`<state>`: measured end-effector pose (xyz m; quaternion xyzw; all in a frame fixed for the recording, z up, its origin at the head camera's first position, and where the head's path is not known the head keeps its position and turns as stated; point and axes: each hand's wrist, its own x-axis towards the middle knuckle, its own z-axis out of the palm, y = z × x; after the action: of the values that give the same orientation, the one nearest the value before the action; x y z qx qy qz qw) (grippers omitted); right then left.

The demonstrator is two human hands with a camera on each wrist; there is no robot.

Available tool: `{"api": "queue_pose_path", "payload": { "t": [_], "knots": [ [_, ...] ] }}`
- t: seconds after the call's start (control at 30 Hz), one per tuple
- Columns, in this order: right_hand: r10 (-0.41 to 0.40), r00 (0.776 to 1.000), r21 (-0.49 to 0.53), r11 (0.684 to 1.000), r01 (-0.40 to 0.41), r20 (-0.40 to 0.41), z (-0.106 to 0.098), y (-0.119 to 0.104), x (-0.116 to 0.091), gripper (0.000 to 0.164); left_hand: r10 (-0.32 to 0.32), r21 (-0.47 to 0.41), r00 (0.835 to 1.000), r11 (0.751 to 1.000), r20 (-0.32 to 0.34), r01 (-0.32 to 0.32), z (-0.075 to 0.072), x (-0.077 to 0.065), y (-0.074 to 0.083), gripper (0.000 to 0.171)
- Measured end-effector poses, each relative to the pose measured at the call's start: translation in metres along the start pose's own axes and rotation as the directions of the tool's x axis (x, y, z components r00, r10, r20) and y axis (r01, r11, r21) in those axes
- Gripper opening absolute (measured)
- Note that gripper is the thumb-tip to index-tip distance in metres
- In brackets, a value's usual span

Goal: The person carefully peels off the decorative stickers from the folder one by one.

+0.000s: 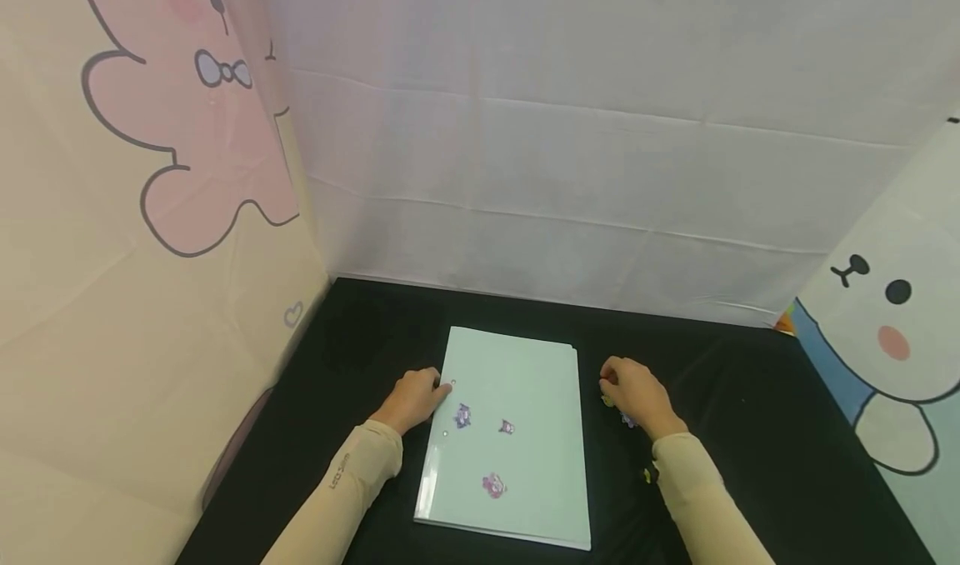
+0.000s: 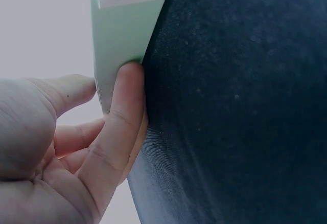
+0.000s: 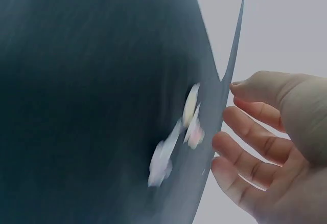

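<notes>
A pale mint-green folder (image 1: 517, 448) lies on the black table, its spine toward the left. At the spine edge my left hand (image 1: 418, 398) grips it, thumb on the cover. In the left wrist view, the index finger presses along the spine (image 2: 120, 35). Three purple cartoon cutouts lie on the cover, including a flower-shaped one (image 1: 494, 485). My right hand (image 1: 636, 392) is right of the folder, fingers loosely bent. No held thing shows in the right wrist view, where small cutouts (image 3: 163, 157) appear blurred on the cloth beside the fingertips.
The black-covered table (image 1: 780, 432) meets a white cloth wall (image 1: 570, 173) at the back. Printed cloth walls stand at left and right. Another small yellow-and-dark piece (image 1: 649, 473) lies beside the right sleeve.
</notes>
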<state>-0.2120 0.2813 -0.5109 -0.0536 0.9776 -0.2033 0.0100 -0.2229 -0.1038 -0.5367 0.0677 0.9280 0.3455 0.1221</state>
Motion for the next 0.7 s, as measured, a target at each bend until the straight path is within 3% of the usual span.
{"api": "queue_pose_path", "payload": {
  "t": [0.4, 0.7],
  "knots": [
    [-0.125, 0.992, -0.077, 0.989, 0.122, -0.028, 0.028, -0.067, 0.014, 0.015, -0.001, 0.007, 1.0, 1.0, -0.001, 0.001, 0.0, 0.0, 0.001, 0.029],
    [-0.285, 0.958, -0.075, 0.955, 0.286, 0.028, 0.047, -0.121, 0.017, 0.019, -0.007, 0.006, 1.0, 1.0, 0.0, 0.007, -0.001, -0.001, 0.003, 0.028]
  ]
}}
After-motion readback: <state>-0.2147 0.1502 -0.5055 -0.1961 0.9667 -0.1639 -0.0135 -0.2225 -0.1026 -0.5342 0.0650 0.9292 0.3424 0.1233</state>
